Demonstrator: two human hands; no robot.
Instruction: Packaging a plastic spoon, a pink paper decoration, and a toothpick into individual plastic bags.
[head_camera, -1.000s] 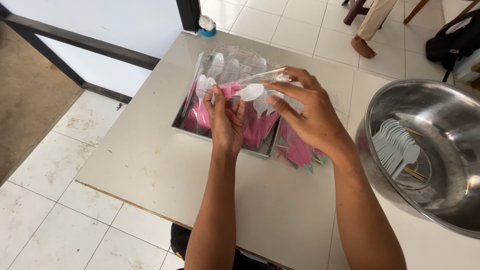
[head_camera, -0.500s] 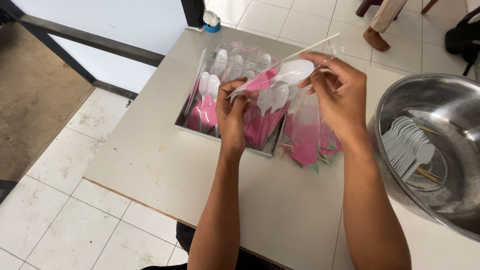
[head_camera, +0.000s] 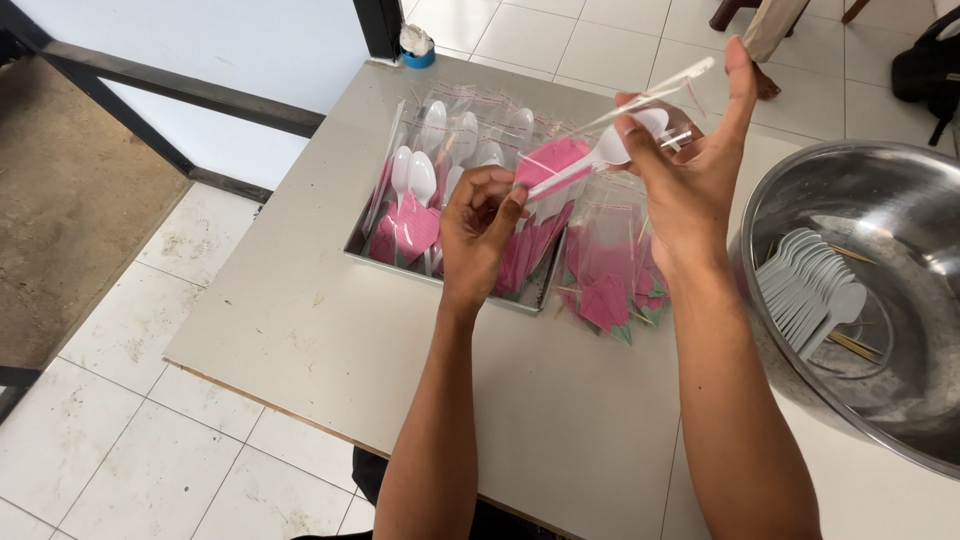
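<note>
My left hand (head_camera: 480, 225) pinches the lower end of a clear plastic bag (head_camera: 590, 150) that holds a white spoon and a folded pink napkin. My right hand (head_camera: 690, 165) grips the bag's upper end, thumb raised, holding it stretched in the air above the table. Below the hands a metal tray (head_camera: 385, 262) holds several filled bags with white spoons and pink napkins. A loose pile of clear bags with pink napkins (head_camera: 610, 270) lies right of the tray.
A large steel bowl (head_camera: 800, 200) at the right holds several white spoons (head_camera: 815, 285) and wooden sticks. The pale table (head_camera: 300, 320) ends near the left and front. A blue-based roll (head_camera: 415, 45) sits at the far corner. Another person's foot (head_camera: 765, 80) is beyond.
Both hands lifted the bag up and to the right, away from the tray. My right hand now holds its top end higher, stretching the bag out.
</note>
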